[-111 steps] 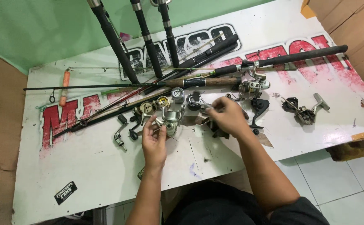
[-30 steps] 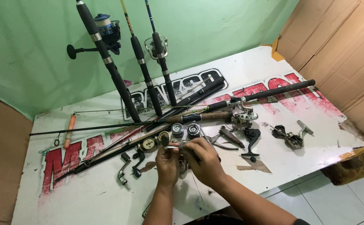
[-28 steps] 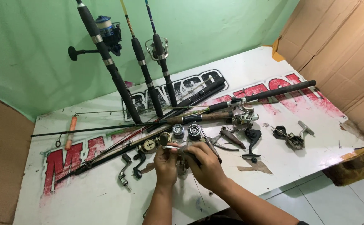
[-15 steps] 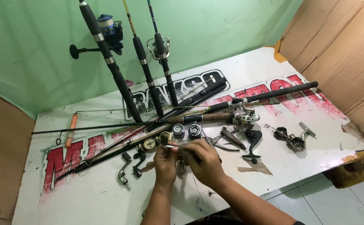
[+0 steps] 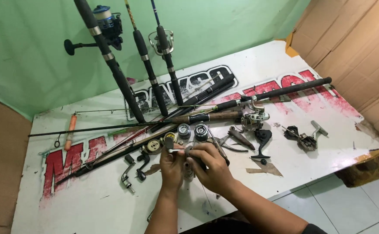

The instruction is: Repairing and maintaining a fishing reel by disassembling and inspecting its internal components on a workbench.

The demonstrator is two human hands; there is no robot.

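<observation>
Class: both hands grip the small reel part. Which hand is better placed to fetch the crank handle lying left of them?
Probably the left hand: the crank handle lies on its side, while the right hand would have to cross over.

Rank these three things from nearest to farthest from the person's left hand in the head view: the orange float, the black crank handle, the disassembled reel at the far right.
From the left hand:
1. Black crank handle, just left of the hand.
2. Orange float, farther left, near the table's back-left part.
3. Disassembled reel, far to the right.
</observation>
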